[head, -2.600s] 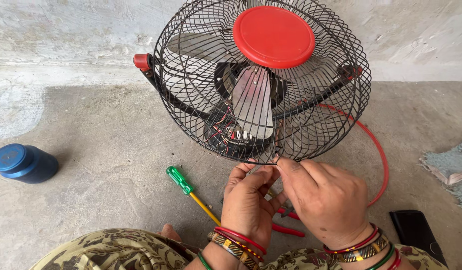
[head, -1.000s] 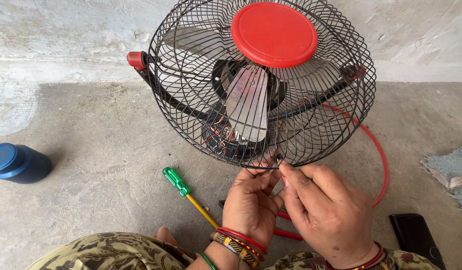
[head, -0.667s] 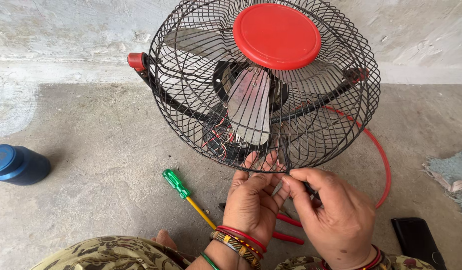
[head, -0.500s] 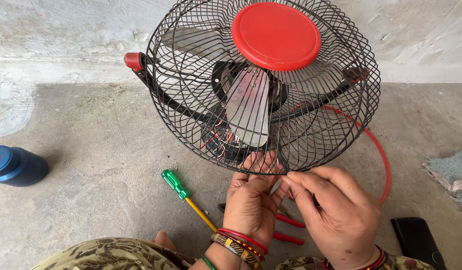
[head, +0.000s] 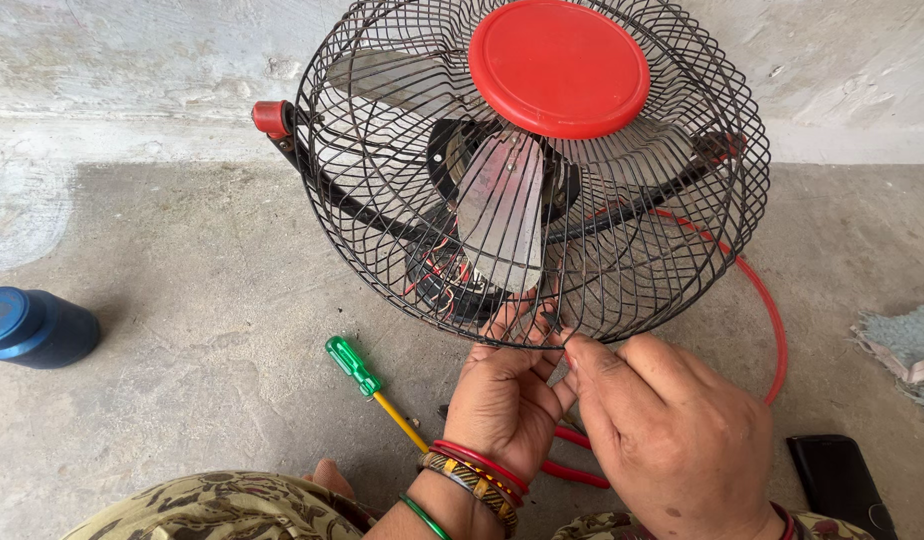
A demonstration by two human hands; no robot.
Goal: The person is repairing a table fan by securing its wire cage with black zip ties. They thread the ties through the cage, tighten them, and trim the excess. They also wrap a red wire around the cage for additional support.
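A black wire-cage fan point(head: 382, 200) with a red round centre cap point(head: 559, 67) and metal blades stands on the concrete floor. My left hand point(head: 504, 400), with bangles at the wrist, reaches its fingers up behind the cage's lower rim. My right hand point(head: 672, 435) pinches that lower rim beside it with thumb and forefinger. Whether a small part sits between those fingers cannot be told. Red-handled pliers point(head: 572, 470) lie on the floor under my hands, mostly hidden. A screwdriver point(head: 367, 375) with a green handle and yellow shaft lies just left of my left hand.
A blue container point(head: 32, 328) stands at the far left. A red cable point(head: 772, 320) loops behind the fan on the right. A black phone point(head: 842, 485) lies at the lower right, a piece of cloth point(head: 912, 345) at the right edge. A wall rises behind the fan.
Both hands stay at the fan's lower rim. My right hand has shifted its fingers along the rim and now pinches it; the left fingers reach further up behind the cage.
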